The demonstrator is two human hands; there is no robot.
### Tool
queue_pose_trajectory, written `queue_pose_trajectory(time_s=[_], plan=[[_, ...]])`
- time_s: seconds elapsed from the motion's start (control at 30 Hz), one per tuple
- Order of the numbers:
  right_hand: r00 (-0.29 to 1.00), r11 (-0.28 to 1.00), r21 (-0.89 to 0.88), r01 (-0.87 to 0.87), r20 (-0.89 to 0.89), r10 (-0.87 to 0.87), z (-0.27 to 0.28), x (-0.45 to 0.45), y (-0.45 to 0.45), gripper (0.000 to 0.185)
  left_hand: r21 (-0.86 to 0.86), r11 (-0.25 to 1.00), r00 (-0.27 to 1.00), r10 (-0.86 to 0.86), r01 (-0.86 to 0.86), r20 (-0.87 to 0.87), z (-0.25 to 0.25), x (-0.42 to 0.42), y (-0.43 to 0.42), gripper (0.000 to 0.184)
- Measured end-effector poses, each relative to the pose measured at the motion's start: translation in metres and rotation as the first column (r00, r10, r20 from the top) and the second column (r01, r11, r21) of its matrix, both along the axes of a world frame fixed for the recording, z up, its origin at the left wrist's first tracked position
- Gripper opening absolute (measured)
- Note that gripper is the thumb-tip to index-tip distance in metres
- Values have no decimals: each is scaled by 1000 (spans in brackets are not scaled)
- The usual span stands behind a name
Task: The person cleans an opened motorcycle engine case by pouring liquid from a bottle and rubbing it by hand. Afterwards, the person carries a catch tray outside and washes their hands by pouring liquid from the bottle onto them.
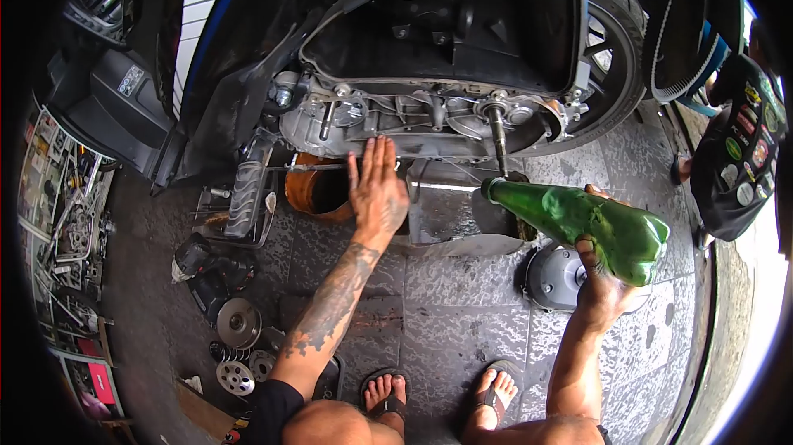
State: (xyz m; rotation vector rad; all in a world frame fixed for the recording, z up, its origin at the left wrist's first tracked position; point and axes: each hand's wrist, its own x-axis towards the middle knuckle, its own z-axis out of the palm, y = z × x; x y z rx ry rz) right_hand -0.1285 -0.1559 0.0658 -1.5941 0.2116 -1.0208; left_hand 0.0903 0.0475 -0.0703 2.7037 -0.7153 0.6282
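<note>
Fingers stretched out, my left hand (380, 189) lies at the lower edge of the scooter's open metal engine case (413, 119). My right hand (607, 280) is wrapped round the wide end of a green plastic bottle (578, 218). The bottle is tilted, its neck pointing left, just below the metal shaft (499, 135) that sticks out of the case. Under the case and the bottle's mouth stands a cut-open metal container (462, 218). An orange-brown round container (310, 189) is left of my left hand.
A power drill (206, 276), a round metal disc (239, 323) and pulley parts (235, 377) lie on the floor at left. A round metal cover (557, 280) is under my right hand. Tool trays (70, 222) line the far left. A dark sticker-covered garment (739, 144) is at right.
</note>
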Motion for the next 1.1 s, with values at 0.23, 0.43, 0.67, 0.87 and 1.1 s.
queue_pose_trajectory(time_s=[0.23,0.43,0.67,0.87,1.1], plan=[[995,995,43,92,41,-94,0,-8,-11,63,-51,998,995,28,-24,95,1,-5,11,62],[983,995,99,21,178,-38,12,16,14,75,-148,989,996,-16,29,93,4,-5,5,63],[998,942,-333,53,-12,-60,28,38,26,49,-142,987,986,-56,78,158,32,12,-15,65],[1000,978,-207,5,21,-1,27,42,28,58,-167,978,975,-85,121,207,36,12,-17,63],[988,980,-194,43,152,-14,25,42,40,62,-166,975,976,-113,145,188,41,14,-22,66]])
